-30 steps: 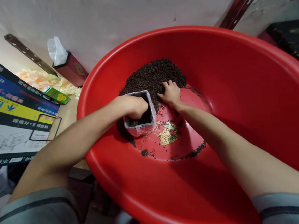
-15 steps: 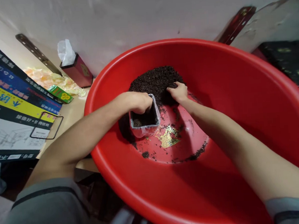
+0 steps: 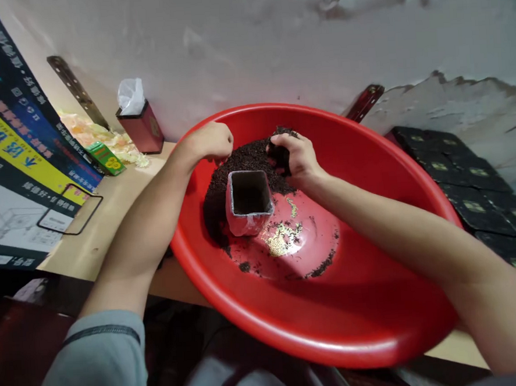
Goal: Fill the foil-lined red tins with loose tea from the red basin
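A big red basin (image 3: 378, 302) sits on a wooden table and holds a heap of dark loose tea (image 3: 242, 162) at its far side. A small square open pouch (image 3: 248, 202) with a silvery lining stands upright in the basin, just in front of the heap. My right hand (image 3: 294, 153) is raised over the heap, fingers curled around a clump of the tea. My left hand (image 3: 209, 142) hovers at the heap's left edge with its fingers bent under; what it holds is hidden. Neither hand touches the pouch.
A dark red tissue box (image 3: 143, 129) stands by the wall at the left. Beside it lie a small green box (image 3: 106, 157) and pale flakes. A large printed carton (image 3: 16, 167) leans at the far left. Black packets (image 3: 471, 186) are stacked at the right.
My left hand has let go of the pouch and moved up to the heap's left side. My right hand has lifted off the heap with tea in it. The view has pulled back and up.
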`<control>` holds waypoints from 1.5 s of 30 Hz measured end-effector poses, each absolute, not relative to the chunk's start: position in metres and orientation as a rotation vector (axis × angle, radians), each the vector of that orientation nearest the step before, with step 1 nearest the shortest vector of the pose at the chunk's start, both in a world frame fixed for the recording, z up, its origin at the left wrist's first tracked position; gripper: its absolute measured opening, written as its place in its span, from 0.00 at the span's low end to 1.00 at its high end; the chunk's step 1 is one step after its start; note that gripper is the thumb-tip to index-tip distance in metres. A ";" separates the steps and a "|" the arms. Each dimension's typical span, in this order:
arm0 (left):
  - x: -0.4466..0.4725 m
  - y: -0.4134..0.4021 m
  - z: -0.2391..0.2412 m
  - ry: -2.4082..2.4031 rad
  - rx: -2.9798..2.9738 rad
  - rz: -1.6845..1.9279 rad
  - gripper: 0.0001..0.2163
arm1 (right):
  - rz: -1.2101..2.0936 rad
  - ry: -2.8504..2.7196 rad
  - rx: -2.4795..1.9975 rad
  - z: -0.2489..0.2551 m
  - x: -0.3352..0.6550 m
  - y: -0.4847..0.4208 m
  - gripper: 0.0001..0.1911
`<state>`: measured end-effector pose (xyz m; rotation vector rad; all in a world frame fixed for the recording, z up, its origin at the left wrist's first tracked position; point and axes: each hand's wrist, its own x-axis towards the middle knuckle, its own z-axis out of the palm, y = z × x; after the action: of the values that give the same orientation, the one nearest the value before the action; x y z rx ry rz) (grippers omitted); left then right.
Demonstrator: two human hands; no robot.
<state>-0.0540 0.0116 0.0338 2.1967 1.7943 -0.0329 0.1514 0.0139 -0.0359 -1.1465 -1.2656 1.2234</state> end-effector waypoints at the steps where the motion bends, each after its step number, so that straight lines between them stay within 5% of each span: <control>1: -0.056 0.014 0.030 1.892 2.160 -0.010 0.14 | 1.247 -1.282 -1.107 -0.035 0.145 0.003 0.16; 9: -0.047 0.017 0.016 2.015 2.079 -0.166 0.17 | 1.247 -1.190 -0.793 -0.057 0.108 -0.021 0.29; 33: -0.044 0.013 0.023 1.843 2.179 -0.282 0.19 | 1.334 -1.290 -0.749 -0.056 0.118 -0.017 0.31; 39: -0.022 -0.007 0.025 1.563 2.381 -0.191 0.15 | 1.076 -1.326 -0.994 -0.072 0.168 0.039 0.30; 45: 0.009 -0.028 0.003 1.136 2.308 -0.701 0.13 | 0.655 -1.879 -1.848 -0.111 0.242 0.068 0.26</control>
<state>0.0087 -0.0285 0.0029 2.3078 1.1364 -0.7008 0.2415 0.0680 -0.1113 -1.8483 -1.8786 0.6552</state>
